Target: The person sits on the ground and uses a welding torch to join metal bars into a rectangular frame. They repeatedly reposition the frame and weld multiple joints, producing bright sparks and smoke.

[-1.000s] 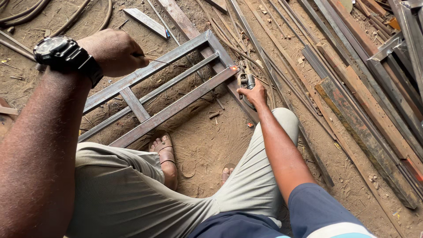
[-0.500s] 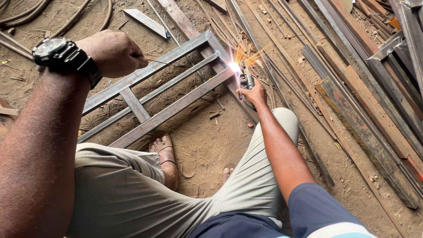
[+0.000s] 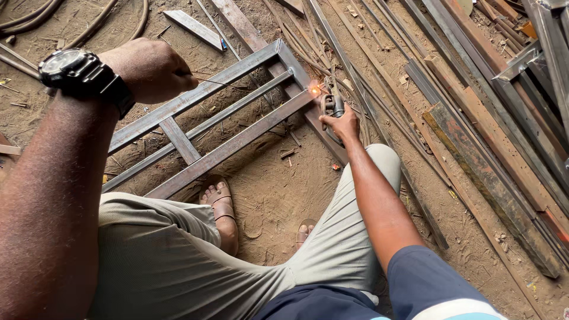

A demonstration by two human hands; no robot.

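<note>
Two hands work here: the right hand [image 3: 342, 121] grips a welding holder [image 3: 335, 106] just beside the glowing joint [image 3: 313, 90]. That joint ends a steel frame [image 3: 207, 121] running down-left; the left hand [image 3: 151, 70], clenched on a thin rod [image 3: 213, 80], sits farther off

There are no boxes, packs, labels or signs here. The only thing like a screen is the round face of the black wristwatch [image 3: 65, 64] in the upper left of the frame. It is dark and too small to read.
</note>
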